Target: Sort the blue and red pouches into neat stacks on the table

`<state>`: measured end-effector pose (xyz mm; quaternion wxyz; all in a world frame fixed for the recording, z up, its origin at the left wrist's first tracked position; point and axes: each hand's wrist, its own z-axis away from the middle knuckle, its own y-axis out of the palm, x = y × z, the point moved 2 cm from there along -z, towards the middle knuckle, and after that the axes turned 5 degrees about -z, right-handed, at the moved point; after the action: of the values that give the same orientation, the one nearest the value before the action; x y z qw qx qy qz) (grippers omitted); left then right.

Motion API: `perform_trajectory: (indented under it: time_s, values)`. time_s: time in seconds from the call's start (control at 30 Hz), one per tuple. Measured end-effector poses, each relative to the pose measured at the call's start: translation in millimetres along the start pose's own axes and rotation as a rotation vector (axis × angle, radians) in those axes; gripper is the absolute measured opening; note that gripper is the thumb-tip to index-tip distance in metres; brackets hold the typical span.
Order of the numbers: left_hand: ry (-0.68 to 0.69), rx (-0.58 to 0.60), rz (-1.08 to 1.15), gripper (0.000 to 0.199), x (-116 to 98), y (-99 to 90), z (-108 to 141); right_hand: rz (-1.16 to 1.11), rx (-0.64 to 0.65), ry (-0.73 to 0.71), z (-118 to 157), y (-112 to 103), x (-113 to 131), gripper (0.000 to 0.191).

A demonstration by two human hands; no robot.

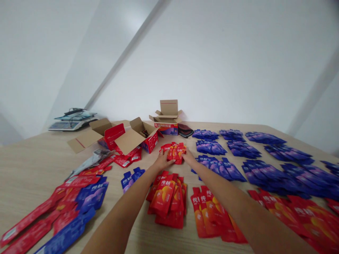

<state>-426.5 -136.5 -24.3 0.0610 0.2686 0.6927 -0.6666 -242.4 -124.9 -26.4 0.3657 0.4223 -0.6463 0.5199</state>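
A small bunch of red pouches [173,152] lies on the table between my two hands. At its left side, my left hand [162,161] has its fingers closed round the edge of the bunch. From the right, my right hand [188,157] pinches the opposite edge. Closer to me is a heap of red pouches with orange fruit pictures [166,197], partly between my forearms. Another fan of red pouches [209,215] is partly covered by my right forearm. A few blue pouches [128,180] show beside my left forearm.
Open cartons [149,141] stand at the back left, with another open carton [166,127] by the wall. A dark pouch [185,130] sits beside it. Rows of blue pouch bundles [243,150] cover the right. Mixed strips [60,208] lie left; a scale [70,123] is behind.
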Motion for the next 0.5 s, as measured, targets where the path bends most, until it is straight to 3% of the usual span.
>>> perform_trajectory:
  time_s: [0.13,0.37,0.5]
  values:
    - [0.079,-0.006,0.067,0.095,-4.9,-0.1,-4.1,0.065,-0.005,0.033,2.1,6.4,-0.3,0.027]
    - [0.178,0.144,-0.004,0.129,-3.2,-1.7,-4.1,0.14,-0.042,0.091,-1.2,9.7,-2.6,0.023]
    - [0.196,0.075,-0.032,0.114,-4.3,-1.4,-5.5,0.128,-0.056,0.085,-6.8,6.7,-8.2,0.027]
